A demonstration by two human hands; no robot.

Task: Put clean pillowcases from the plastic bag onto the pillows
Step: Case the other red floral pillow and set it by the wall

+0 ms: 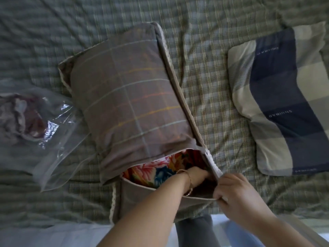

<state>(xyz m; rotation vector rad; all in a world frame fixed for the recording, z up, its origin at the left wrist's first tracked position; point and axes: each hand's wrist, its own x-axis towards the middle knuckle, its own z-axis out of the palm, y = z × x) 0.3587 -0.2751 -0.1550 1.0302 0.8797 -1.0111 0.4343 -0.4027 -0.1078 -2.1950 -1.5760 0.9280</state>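
From the head view, a bed covered by a rumpled green-and-cream plaid sheet (210, 104) fills the picture; in the middle of it lies a taupe-brown fabric pillowcase (128, 97) crossed by thin coloured check lines and edged with white lace trim (113, 202), set at a slant with its open end toward the person. Inside it sits a pillow with a bright floral cover (151, 166) of pink, orange and blue; most of this floral pillow is covered by the pillowcase, and only its near end shows in the mouth.

The left hand (195, 177), with a thin gold bracelet (189, 182) on the wrist, reaches into the open mouth and lies against the floral pillow near the right corner; its fingertips are hidden in the fabric, so I cannot tell whether it grips anything. The right hand (233, 191) is just beside it, outside the mouth; its thumb and curled fingers pinch the lower hem of the pillowcase at the near right corner and hold it taut.

At the left, touching the pillowcase's side, a clear plastic bag (53, 139) lies flat on the sheet; crumpled grey and maroon cloth (23, 118) shows through it. Well apart on the right rests a second pillow (281, 97) in a navy, grey and cream check cover with small pale lettering. At the bottom edge a grey trouser leg (194, 229) shows between the forearms.
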